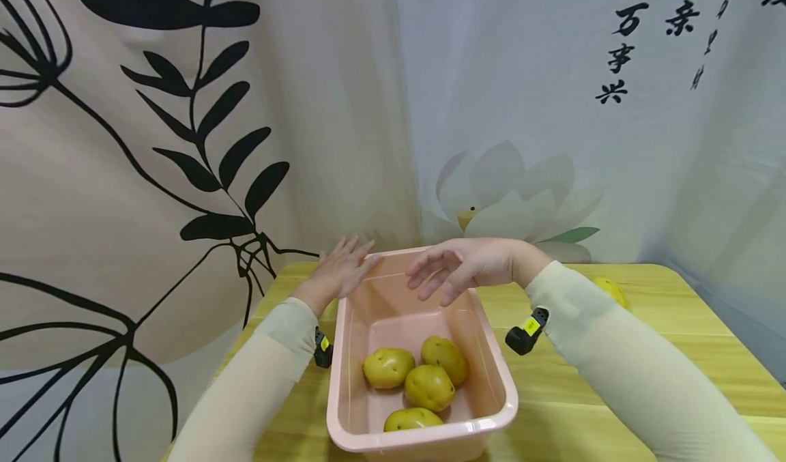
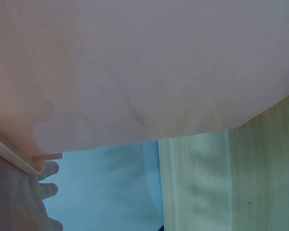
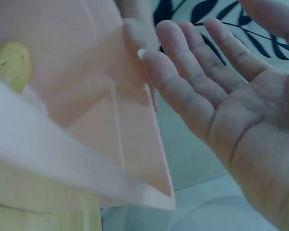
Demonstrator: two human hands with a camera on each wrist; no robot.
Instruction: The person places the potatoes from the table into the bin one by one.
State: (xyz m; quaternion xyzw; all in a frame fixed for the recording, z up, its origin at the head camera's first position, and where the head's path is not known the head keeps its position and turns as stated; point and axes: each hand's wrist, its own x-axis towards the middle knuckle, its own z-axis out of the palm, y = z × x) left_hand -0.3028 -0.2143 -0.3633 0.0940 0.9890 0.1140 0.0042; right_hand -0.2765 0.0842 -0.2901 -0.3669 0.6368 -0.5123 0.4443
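Observation:
A pink plastic basin [image 1: 340, 380] stands on the table with several yellow-brown potatoes [image 1: 430, 387] lying on its floor. My left hand [image 1: 344, 267] rests at the basin's far left corner, fingers stretched out; in the left wrist view the fingers [image 2: 47, 187] show beside the rim, next to the basin's outer wall [image 2: 135, 72]. Over the far right part of the basin hovers my right hand [image 1: 463, 267], its fingers loosely bent and holding nothing. The right wrist view shows that palm [image 3: 260, 110] near the rim, with one potato [image 3: 12, 65] inside the basin.
A wooden table [image 1: 571, 387] carries the basin. Another yellow object [image 1: 610, 290], partly hidden behind my right sleeve, lies at the back right. Behind the table hangs a pale curtain [image 1: 344, 107] printed with leaves, a flower and characters.

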